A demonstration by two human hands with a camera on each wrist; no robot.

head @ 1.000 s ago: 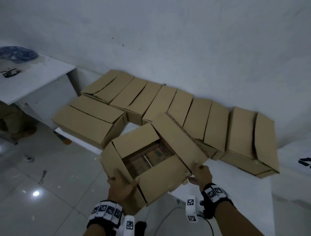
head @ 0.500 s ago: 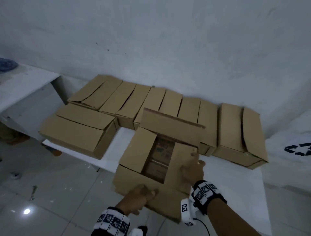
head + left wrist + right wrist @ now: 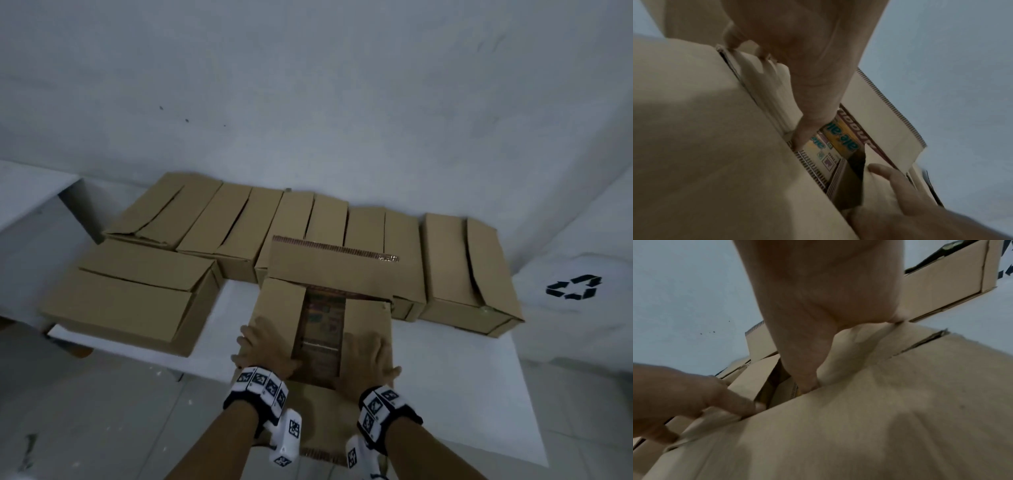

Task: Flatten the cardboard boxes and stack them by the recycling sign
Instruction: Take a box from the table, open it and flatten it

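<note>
An open cardboard box [image 3: 368, 274] stands at the white table's [image 3: 462, 394] near edge, its far flap upright. My left hand [image 3: 263, 346] lies flat on the left side flap [image 3: 279, 305]. My right hand [image 3: 368, 356] lies flat on the right side flap [image 3: 370, 315]. Between the two flaps shows the colour-printed inside [image 3: 323, 325]. In the left wrist view my left thumb [image 3: 807, 126] reaches down at that flap's inner edge. In the right wrist view my right thumb [image 3: 807, 378] does the same. The recycling sign [image 3: 575, 287] is on a white surface at the right.
A row of several closed boxes [image 3: 239, 219] lines the wall behind. One more box [image 3: 133, 305] lies at the left, another [image 3: 462, 267] at the right near the sign. A white desk [image 3: 27, 192] stands far left. Grey tiled floor [image 3: 85, 411] lies below.
The box has turned square to me and come down onto the table edge. Both hands have left its sides and now lie on the two side flaps.
</note>
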